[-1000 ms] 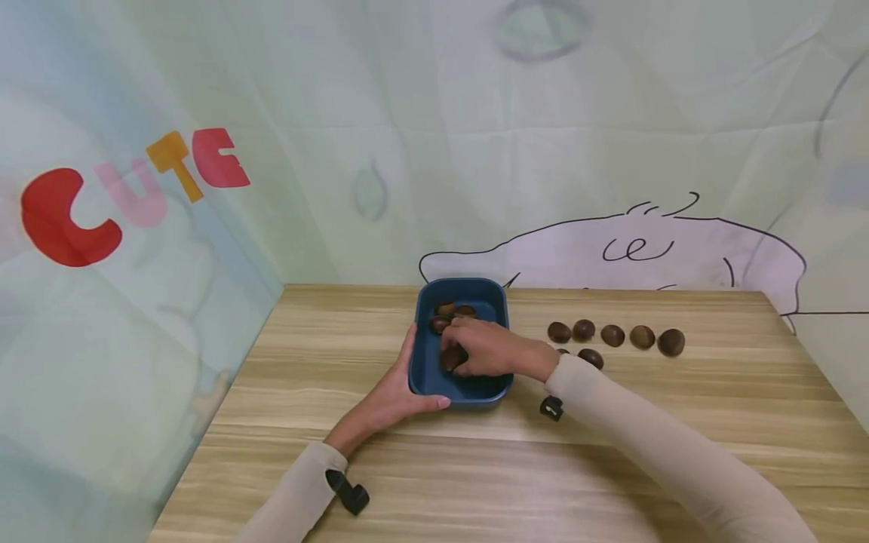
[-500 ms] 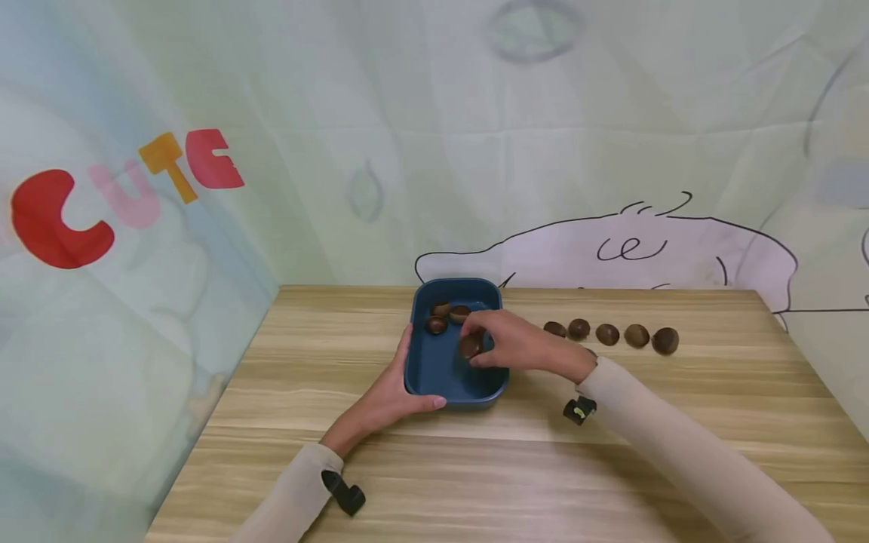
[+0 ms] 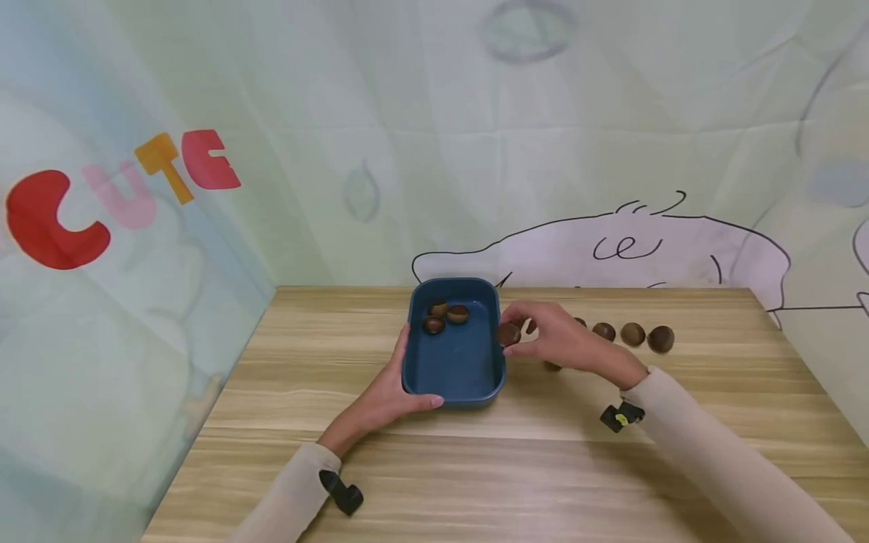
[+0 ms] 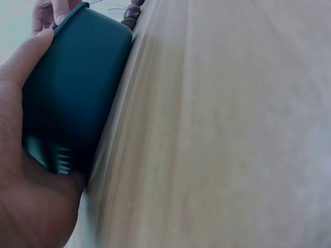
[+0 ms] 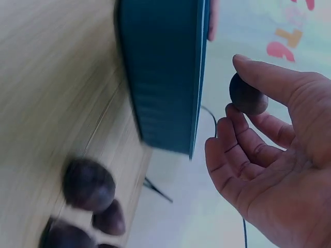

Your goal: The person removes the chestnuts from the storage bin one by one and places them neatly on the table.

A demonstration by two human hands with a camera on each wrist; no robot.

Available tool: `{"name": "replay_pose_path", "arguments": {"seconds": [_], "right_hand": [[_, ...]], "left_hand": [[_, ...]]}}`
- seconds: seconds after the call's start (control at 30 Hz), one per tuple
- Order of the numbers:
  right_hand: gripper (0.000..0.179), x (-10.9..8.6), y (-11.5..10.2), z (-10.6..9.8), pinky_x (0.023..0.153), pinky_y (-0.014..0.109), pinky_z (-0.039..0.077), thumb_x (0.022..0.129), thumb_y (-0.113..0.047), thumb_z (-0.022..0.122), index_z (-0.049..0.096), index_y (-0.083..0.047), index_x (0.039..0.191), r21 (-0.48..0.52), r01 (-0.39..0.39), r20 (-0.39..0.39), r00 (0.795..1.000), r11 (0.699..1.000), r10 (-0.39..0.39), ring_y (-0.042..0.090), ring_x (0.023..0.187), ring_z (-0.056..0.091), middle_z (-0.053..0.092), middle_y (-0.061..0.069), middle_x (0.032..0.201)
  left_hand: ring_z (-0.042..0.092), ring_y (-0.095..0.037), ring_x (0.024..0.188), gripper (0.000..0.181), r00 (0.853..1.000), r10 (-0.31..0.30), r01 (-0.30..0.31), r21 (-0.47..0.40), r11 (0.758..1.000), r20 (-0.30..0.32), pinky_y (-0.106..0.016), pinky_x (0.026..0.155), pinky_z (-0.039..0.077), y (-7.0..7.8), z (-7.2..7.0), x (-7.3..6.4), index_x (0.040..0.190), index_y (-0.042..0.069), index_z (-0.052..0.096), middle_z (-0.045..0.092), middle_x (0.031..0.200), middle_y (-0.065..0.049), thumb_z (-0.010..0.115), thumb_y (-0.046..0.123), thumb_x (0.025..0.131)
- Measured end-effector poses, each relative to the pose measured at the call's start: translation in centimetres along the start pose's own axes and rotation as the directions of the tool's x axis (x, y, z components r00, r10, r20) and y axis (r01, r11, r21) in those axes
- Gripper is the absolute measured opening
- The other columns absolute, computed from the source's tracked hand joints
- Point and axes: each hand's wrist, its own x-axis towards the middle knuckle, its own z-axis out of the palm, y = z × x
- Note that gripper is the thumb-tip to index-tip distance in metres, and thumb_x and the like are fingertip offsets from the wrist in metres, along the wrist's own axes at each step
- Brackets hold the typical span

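A deep blue rectangular box (image 3: pixel 453 362) stands on the table with three brown chestnuts (image 3: pixel 458 314) grouped in its far part. My left hand (image 3: pixel 382 394) holds it at the near-left corner, fingers along the left side and thumb over the front rim. In the left wrist view the palm lies against the box wall (image 4: pixel 77 72). Just at the box's right rim, my right hand (image 3: pixel 560 337) pinches another chestnut (image 3: pixel 508 334) between thumb and fingertips. The right wrist view shows this chestnut (image 5: pixel 248 95) raised above the rim, the other fingers loosely bent.
To the right, several chestnuts (image 3: pixel 633 334) lie in a row on the wooden table (image 3: pixel 475 483), some partly hidden by the right hand. One chestnut (image 3: pixel 553 366) peeks out below that hand. A printed cloth (image 3: pixel 326 151) hangs behind and left of the table.
The right hand has lifted a chestnut from inside the box and carried it right to the rim. The three other chestnuts inside and the left hand stay in place.
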Motion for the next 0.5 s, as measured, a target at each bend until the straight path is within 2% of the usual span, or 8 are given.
{"name": "replay_pose_path", "arguments": {"seconds": [0.17, 0.23, 0.5], "right_hand": [[0.036, -1.9, 1.3, -1.2, 0.083, 0.045, 0.059, 0.092, -0.011, 0.091, 0.074, -0.007, 0.124, 0.022, -0.051, -0.07, 0.996, 0.998, 0.053, 0.023, 0.094, 0.069, 0.074, 0.002, 0.108], [0.037, -2.7, 1.8, -1.7, 0.081, 0.044, 0.059, 0.093, -0.011, 0.09, 0.074, -0.006, 0.126, 0.026, -0.069, -0.088, 0.994, 0.997, 0.071, 0.024, 0.091, 0.069, 0.073, 0.004, 0.11], [0.039, -5.7, 3.3, -2.9, 0.091, 0.051, 0.058, 0.094, -0.011, 0.088, 0.072, -0.006, 0.129, 0.015, -0.13, -0.147, 0.981, 0.991, 0.131, 0.026, 0.103, 0.067, 0.072, 0.006, 0.117]], "left_hand": [[0.01, -0.039, 0.169, 0.142, 1.0, 0.006, -0.006, 0.001, 1.0, 0.005, -0.069, 0.13, 0.017, -0.1, 0.0, 0.1, 0.177, 0.026, -0.013, -0.002, 0.185, -0.008, 0.094, 0.042, 0.086], [0.01, -0.039, 0.169, 0.142, 1.0, 0.005, -0.005, 0.001, 1.0, 0.004, -0.069, 0.131, 0.017, -0.1, 0.0, 0.1, 0.177, 0.027, -0.013, -0.002, 0.186, -0.008, 0.094, 0.042, 0.086], [0.01, -0.04, 0.169, 0.143, 1.0, 0.009, -0.009, -0.006, 1.0, 0.005, -0.07, 0.13, 0.017, -0.4, 0.0, 0.2, 0.177, 0.028, -0.014, -0.002, 0.186, -0.009, 0.095, 0.042, 0.085]]}}
